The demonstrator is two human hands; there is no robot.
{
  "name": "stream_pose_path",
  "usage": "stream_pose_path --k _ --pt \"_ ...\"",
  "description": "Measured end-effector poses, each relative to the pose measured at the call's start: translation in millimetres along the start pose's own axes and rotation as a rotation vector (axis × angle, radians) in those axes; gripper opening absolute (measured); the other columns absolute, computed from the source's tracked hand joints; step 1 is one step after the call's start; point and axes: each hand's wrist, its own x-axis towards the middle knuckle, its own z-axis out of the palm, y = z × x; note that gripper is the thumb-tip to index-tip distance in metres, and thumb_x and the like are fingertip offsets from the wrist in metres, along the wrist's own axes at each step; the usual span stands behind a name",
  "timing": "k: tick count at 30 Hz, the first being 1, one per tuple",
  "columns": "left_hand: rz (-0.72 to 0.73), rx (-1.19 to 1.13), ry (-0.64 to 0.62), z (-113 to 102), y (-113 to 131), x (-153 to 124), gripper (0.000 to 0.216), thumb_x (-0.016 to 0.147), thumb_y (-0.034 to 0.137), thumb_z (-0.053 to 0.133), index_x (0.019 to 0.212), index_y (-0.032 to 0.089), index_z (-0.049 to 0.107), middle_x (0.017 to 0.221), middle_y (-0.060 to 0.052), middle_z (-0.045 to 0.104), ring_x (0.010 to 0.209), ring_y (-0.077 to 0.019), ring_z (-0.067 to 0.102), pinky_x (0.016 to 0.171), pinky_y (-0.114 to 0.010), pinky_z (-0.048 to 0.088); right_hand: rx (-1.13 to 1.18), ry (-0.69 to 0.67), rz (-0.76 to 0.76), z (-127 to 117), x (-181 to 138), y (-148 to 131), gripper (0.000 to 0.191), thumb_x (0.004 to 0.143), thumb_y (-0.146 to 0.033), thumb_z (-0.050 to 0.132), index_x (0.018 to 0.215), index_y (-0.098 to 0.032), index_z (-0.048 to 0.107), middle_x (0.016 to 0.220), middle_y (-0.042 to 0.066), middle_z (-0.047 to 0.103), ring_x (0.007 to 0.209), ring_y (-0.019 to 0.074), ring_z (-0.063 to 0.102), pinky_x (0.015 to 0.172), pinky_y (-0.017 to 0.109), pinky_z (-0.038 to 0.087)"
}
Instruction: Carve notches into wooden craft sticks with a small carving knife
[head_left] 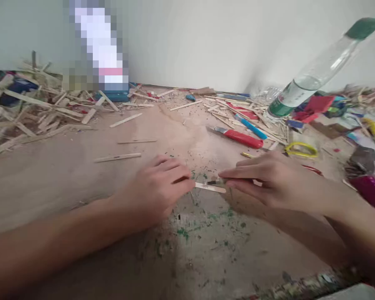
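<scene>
My left hand [165, 183] is closed on one end of a pale wooden craft stick [211, 188], pressing it near the tabletop. Dark marks show on the stick's face. Between the thumb and fingers of my right hand [259, 177] is a small dark-tipped tool [215, 182], mostly hidden by the fingers; its exact kind I cannot make out. Its tip lies over the stick's right part, and I cannot tell whether it touches. Green crumbs [183, 233] are scattered on the table below both hands.
A red-handled knife [242, 137], a blue pen-like stick [251, 126] and yellow-handled scissors [301, 149] lie beyond my right hand. Behind them stands a tilted plastic bottle [306, 83]. Wood scraps [50, 108] pile up at the left, and loose craft sticks [117, 158] lie nearer.
</scene>
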Motion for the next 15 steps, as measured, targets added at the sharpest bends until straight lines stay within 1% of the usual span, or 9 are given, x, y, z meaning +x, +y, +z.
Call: stream_pose_path --k 4,9,15 --pt "-0.001 0.001 0.001 -3.1 -4.2 2.0 0.033 0.117 -0.001 0.06 0.11 0.015 0.087 0.108 -0.007 0.087 0.103 -0.0242 0.078 0.093 -0.038 0.051 0.024 -0.025 -0.01 -7.8 -4.1 -1.8 0.032 0.131 -0.024 0.061 0.134 -0.018 0.092 0.103 0.004 0.094 0.076 0.0161 0.08 0.067 0.032 0.05" --pt "-0.01 -0.002 -0.008 -2.7 -3.6 1.5 0.031 0.117 0.002 0.06 0.109 0.016 0.087 0.108 -0.006 0.087 0.101 -0.0248 0.077 0.094 -0.038 0.052 0.029 -0.08 0.028 -5.6 -6.2 1.2 0.034 0.13 -0.024 0.06 0.133 -0.023 0.094 0.111 0.003 0.097 0.085 0.018 0.086 0.072 0.032 0.055" --pt "-0.012 -0.014 0.011 -0.9 -0.8 3.7 0.028 0.115 0.003 0.063 0.106 0.013 0.088 0.101 -0.007 0.083 0.095 -0.0252 0.074 0.091 -0.04 0.052 0.077 -0.112 0.053 -0.9 -8.5 9.5 0.033 0.131 -0.03 0.063 0.146 -0.028 0.092 0.124 0.002 0.097 0.095 0.0184 0.089 0.079 0.034 0.059"
